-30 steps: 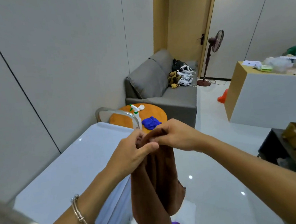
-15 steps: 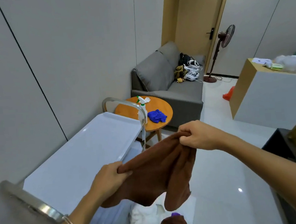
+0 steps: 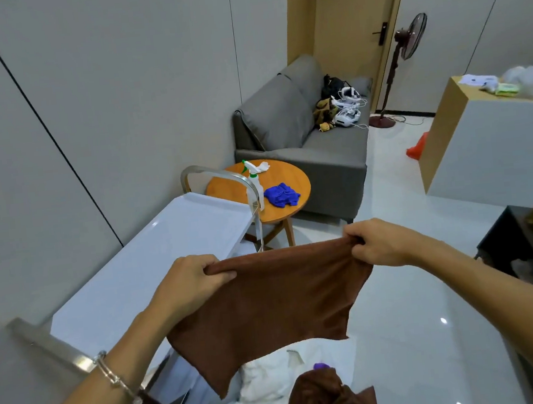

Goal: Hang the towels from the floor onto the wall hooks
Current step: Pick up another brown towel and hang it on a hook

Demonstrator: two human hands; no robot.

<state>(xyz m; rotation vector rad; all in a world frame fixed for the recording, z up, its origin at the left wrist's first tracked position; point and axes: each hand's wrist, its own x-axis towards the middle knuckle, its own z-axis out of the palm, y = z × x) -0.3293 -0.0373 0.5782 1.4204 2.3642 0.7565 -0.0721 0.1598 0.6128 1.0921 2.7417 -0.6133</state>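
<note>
Both arms extended forward, hands apart at same height. Left hand [image 3: 190, 282] fisted, pinching brown towel [image 3: 278, 301] top corner; bracelet on wrist. Right hand [image 3: 380, 243] clenched on opposite corner, knuckles up.

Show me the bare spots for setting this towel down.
Free: the white cart top between the wall and its steel handle; glossy floor to the right. Crowded: the towel pile below; the round table.

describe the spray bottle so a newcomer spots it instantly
Find the grey sofa against the wall; in front of it is a round wooden table. The spray bottle stands upright at the table's left edge: white with a green trigger, unlike the blue cloth lying beside it.
</note>
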